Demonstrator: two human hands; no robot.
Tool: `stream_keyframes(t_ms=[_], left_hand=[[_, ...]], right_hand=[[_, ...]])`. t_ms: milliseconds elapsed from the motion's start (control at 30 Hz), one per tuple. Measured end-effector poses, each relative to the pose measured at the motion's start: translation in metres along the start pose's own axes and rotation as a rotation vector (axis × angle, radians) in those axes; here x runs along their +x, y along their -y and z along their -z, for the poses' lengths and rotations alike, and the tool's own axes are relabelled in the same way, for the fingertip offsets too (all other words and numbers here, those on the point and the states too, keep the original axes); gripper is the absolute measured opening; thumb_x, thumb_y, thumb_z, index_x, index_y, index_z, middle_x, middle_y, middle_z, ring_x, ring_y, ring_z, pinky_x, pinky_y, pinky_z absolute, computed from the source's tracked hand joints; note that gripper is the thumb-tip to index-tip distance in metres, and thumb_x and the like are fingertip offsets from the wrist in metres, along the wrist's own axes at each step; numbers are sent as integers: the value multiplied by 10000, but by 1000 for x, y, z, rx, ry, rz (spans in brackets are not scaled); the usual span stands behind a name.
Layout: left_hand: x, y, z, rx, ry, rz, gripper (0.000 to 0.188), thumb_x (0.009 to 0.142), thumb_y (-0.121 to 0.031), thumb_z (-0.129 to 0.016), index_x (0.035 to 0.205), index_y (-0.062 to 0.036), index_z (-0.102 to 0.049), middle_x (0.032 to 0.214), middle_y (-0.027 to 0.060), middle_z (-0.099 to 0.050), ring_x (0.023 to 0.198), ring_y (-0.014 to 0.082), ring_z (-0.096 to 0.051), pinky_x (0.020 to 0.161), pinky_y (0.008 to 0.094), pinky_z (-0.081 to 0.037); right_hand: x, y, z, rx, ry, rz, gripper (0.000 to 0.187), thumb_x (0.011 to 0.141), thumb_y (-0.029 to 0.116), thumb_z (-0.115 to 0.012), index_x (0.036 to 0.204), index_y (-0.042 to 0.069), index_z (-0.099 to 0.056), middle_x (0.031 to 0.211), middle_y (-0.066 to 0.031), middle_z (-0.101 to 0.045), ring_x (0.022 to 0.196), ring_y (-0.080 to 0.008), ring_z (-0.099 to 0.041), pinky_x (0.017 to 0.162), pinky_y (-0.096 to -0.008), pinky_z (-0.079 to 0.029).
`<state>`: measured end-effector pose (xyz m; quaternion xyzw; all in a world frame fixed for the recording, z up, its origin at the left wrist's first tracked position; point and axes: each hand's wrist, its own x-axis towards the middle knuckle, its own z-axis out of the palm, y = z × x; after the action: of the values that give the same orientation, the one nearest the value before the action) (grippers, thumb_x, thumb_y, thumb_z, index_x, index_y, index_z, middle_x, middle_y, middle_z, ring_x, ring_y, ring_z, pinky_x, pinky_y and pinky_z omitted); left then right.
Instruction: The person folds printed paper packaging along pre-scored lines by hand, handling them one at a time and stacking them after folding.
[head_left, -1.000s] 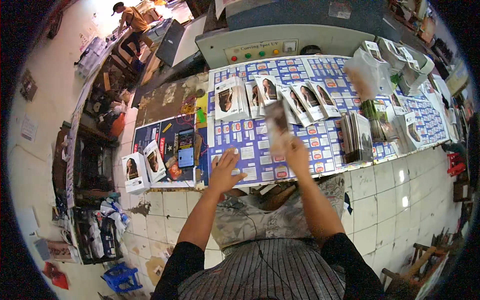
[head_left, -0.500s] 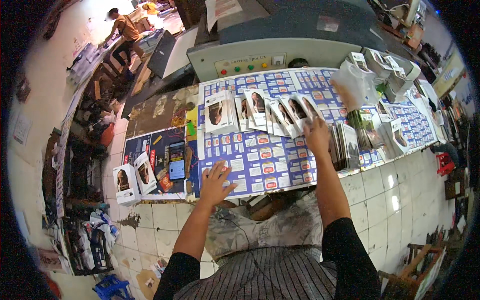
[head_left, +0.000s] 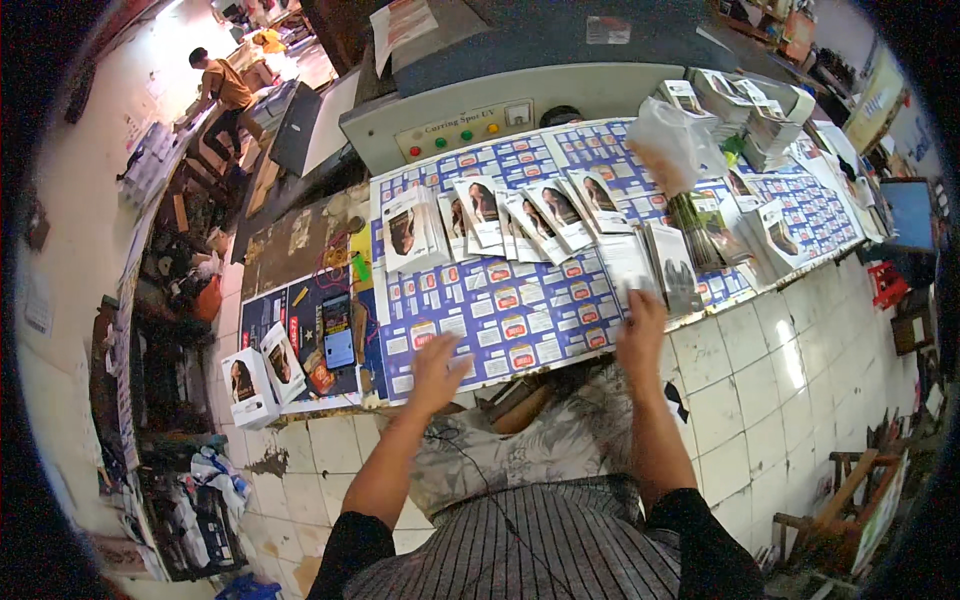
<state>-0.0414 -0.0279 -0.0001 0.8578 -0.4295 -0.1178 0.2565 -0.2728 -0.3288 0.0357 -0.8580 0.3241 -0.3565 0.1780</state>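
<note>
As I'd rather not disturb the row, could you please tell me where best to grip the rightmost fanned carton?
I would pinch the rightmost fanned carton by its right long edge, coming from the right: that edge faces the blue sheet, while its left edge sits close to the next carton and a white carton crowds its near end.

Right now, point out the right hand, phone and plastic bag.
Right hand (head_left: 643,326): head view, middle of the hand.
Phone (head_left: 339,331): head view, middle of screen.
Plastic bag (head_left: 684,150): head view, crumpled side.
</note>
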Motion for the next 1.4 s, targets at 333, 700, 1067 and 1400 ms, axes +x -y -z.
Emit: stream_keyframes(t_ms=[333, 700, 1067, 1400], left_hand=[[-14, -80, -12, -1332, -39, 583, 446, 1051, -371, -483, 1295, -2, -545, 1184, 92, -649, 1055, 197, -639, 895, 352, -522], [-35, -63, -15, -1539, -6, 527, 449, 1065, -370, -449, 1368, -41, -490, 1240, 64, -620, 1095, 175, -618, 887, 338, -512], [-45, -48, 6, -1987, -40, 470, 576, 1000, -530, -432, 1395, -115, -489, 1319, 130, -592, 1175, 312, -597, 1012, 500, -487], [-17, 14, 15, -412, -366, 504, 403, 874, -204, -736, 1197, -6, -600, 1135, 135, -655, 1046, 242, -623, 888, 401, -486]], right_hand=[[-54, 129, -35, 450, 458, 163, 528, 846, 159, -697, 1321, -12, -540, 1324, -251, -541, 1204, -423, -511, 1018, -459, -427], [-59, 144, -38, 207, 287, 265, 540, 857, 195, -715, 1315, -25, -533, 1334, -235, -532, 1182, -408, -533, 968, -457, -460], [-34, 169, -32, 1194, 817, -297, 290, 917, 111, -692, 1178, 1, -629, 1003, -29, -680, 935, -101, -595, 804, -301, -501], [-28, 107, -116, 640, 649, -301, 340, 844, 168, -711, 1119, -17, -635, 977, -245, -692, 915, -402, -680, 802, -440, -520]])
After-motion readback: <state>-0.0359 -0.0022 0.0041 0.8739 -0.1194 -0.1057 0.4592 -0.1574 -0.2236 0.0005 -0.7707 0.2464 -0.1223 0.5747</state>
